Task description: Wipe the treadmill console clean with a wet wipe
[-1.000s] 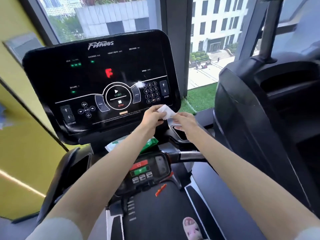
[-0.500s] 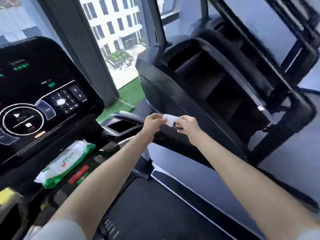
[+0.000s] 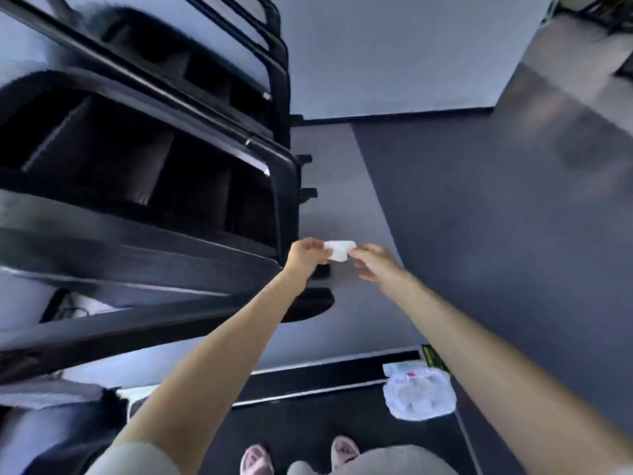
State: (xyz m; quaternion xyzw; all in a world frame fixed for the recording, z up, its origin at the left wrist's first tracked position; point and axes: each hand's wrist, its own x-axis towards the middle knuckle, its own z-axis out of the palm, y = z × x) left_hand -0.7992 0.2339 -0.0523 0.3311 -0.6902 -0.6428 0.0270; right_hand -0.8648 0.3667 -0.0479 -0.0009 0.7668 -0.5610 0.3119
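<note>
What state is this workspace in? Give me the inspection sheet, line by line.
Surface: dark treadmill belt underfoot; the console is not in view.
Job's things: wet wipe, folded small, held in the air between both hands.
Clutter: white plastic bag lying at the belt's right edge.
Hands: left hand grips the wipe's left end; right hand pinches its right end.
Cables: nothing seen.
Surroundings: black neighbouring machine on the left, grey floor ahead; the picture is blurred.
</note>
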